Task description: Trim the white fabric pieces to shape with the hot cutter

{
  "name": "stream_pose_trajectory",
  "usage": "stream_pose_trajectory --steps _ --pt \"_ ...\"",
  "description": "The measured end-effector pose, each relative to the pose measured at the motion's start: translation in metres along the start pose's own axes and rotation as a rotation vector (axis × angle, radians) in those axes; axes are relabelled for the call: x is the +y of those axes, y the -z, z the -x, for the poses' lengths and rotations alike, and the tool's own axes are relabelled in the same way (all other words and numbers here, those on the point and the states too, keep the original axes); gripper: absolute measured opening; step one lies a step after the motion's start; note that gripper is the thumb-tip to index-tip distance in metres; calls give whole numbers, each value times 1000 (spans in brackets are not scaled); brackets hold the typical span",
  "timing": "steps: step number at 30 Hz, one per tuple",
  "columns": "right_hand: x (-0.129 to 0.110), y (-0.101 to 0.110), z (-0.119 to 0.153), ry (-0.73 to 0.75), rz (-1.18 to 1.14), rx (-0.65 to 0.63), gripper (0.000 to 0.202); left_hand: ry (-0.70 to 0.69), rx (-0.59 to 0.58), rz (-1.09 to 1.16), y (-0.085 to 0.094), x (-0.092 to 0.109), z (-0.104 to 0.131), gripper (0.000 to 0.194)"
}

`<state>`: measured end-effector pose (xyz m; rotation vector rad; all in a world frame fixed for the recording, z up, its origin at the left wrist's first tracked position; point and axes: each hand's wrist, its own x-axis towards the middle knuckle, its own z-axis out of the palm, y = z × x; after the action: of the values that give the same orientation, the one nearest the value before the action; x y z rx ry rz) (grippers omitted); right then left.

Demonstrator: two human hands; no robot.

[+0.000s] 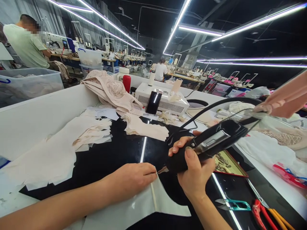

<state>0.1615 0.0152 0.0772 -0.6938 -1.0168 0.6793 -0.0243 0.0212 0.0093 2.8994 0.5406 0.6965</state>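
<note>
My right hand [195, 169] is wrapped round a black corded handheld tool [211, 140] with a metal trigger plate, its thumb along the near side. The tool's narrow metal tip points left, right at the fingertips of my left hand. My left hand [135, 179] pinches the top edge of a pale fabric piece [168, 201] that lies on the black tabletop. A thin beige strip [153, 196] runs down this piece from the pinched spot. Whether the tip touches the fabric is hard to tell. A thick black cable [216, 103] loops behind the tool.
Stacked pale fabric pieces [57, 143] lie at left, another stack [146, 127] ahead. A white vented box [163, 95] stands behind a phone [153, 102]. At right are a tray [236, 164], teal thread snips [236, 204] and red-handled pliers [260, 212]. A person [26, 44] sits far left.
</note>
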Motion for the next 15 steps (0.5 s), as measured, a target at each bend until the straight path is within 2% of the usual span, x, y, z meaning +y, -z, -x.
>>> stream_pose_trajectory --steps 7,15 --pt "-5 2 2 -3 -20 9 38 -3 -40 -33 4 -1 1 27" --pt "-10 8 8 20 -38 7 37 -22 -51 -68 2 -4 4 20"
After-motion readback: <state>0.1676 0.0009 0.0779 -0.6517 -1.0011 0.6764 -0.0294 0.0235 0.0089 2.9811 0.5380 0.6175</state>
